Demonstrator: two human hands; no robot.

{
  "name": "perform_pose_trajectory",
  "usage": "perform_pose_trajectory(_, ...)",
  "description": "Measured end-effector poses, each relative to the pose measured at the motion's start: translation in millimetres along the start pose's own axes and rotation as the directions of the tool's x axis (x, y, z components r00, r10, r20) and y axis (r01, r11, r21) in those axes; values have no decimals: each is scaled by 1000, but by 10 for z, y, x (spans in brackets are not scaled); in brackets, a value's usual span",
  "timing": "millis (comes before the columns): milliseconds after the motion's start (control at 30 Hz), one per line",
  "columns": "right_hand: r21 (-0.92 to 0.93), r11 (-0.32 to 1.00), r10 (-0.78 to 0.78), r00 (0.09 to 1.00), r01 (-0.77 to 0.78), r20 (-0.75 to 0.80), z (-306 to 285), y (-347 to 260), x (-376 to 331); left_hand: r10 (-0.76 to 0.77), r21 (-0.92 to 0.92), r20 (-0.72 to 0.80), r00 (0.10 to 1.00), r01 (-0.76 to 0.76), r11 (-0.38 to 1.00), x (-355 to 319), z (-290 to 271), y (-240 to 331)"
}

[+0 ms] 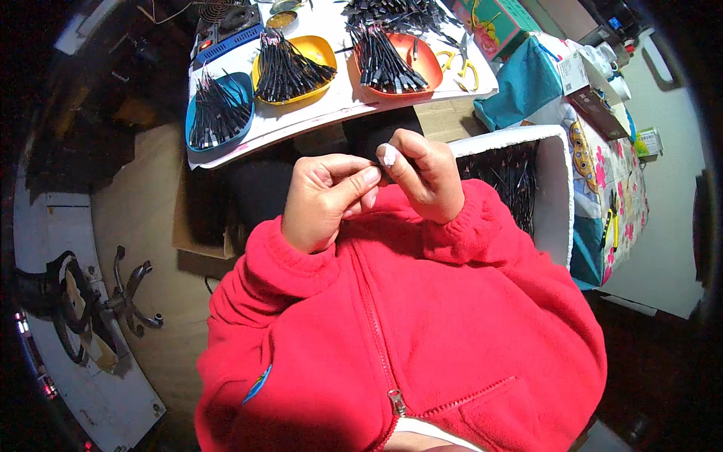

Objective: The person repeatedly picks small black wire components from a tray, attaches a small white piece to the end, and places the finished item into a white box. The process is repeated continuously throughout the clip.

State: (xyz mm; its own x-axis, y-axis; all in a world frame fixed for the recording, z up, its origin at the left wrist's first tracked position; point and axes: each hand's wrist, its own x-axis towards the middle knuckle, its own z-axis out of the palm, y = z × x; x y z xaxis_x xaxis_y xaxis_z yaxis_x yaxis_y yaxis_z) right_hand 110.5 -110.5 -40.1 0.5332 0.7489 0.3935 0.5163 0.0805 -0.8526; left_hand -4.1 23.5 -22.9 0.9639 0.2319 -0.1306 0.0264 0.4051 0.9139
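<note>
"Red jacket (459, 331) nearest us, filling six o'clock, if the meeting fingertips are the dial's centre. What's round it?"

"White table (301, 124) from ten to nearly two o'clock. Then a white box (557, 207) at three, with black cables (501, 177) inside."

"And on the table?"

"Orange bowl (423, 56) at twelve, yellow bowl (320, 49) at eleven, blue bowl (239, 84) at ten, each with a bundle of similar cables."

"Now the hands?"

"Left hand (327, 196) towards eight, right hand (428, 173) towards three, meeting short of the table's near edge. I'd rest both forearms against the body, so the fingertips do the fine work."

"Are the scissors (468, 75) in use?"

"No, they lie on the table past one o'clock."

"What's that pale patch?"

"White wrapping (388, 155) on a right finger or thumb (perhaps a bandage, which could dull the touch). I'd feel with the bare tips instead."

"And what's gripped?"

"Some small dark piece (382, 172), right at the centre. Left thumb and forefinger are clamped on it; the right fingers, curled in, seem clamped on it too. Its shape is hidden. Best to pinch lightly, hold one side steady, and turn it towards the light."
</note>
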Motion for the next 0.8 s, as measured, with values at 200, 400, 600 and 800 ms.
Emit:
perform_pose_trajectory(200, 291, 915, 339, 924, -280, -176, -434, 135, 116, -104, -76, -12, 994, 103, 992, -128, -116, 125)
perform_pose_trajectory(400, -167, 968, -162, 975, 186, 150, -432, -62, 67, -132, -78, 32, 991, 134, 988, -95, -112, 146)
perform_pose_trajectory(600, -188, 866, -437, 885, 463, 164, -328, -180, 181, -167, -84, 29, 985, 169, 982, -77, -85, 173)
perform_pose_trajectory(800, -184, 930, -306, 947, 318, 94, -232, -165, 67, 112, 207, 3, 994, -110, 972, -100, 12, 122)
